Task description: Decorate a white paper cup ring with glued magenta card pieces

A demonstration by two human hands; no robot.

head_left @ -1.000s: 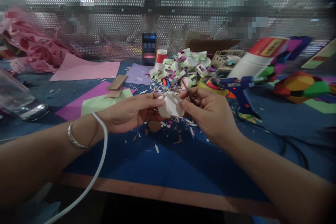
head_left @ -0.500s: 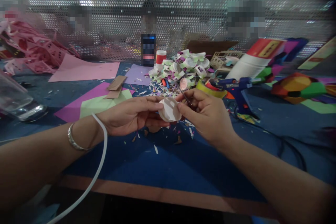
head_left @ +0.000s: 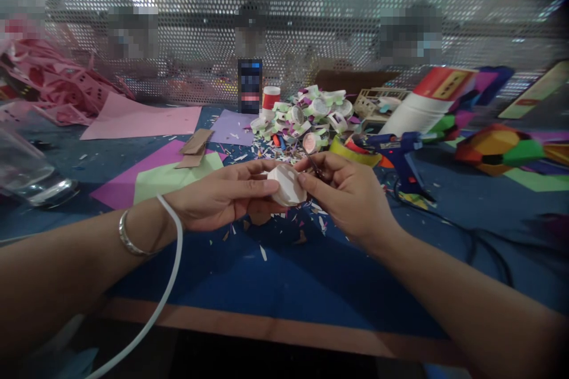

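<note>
Between my hands, above the blue tabletop, is a shallow white round piece [head_left: 288, 185] that looks like the cut-off base of a paper cup. My left hand [head_left: 235, 192] pinches its left edge, thumb on the near face and fingers behind. My right hand [head_left: 344, 192] presses thumb and fingers on its right edge. A slim dark metal tool [head_left: 314, 166], apparently small scissors, sticks out of the right hand's fingers; most of it is hidden. Just beyond lies a heap of cut cup pieces [head_left: 317, 109] with green and white paper strips.
A blue glue gun [head_left: 402, 157] with a black cable stands at right, near stacked paper cups [head_left: 429, 100]. Pink paper [head_left: 142, 117] and a clear tumbler [head_left: 40, 172] lie at left. A phone [head_left: 249, 86] leans on the perforated screen. Paper scraps litter the middle.
The white round piece has tilted slightly in my fingers, and my left thumb reaches a little further over it. The view has shifted a little; the rest stays put.
</note>
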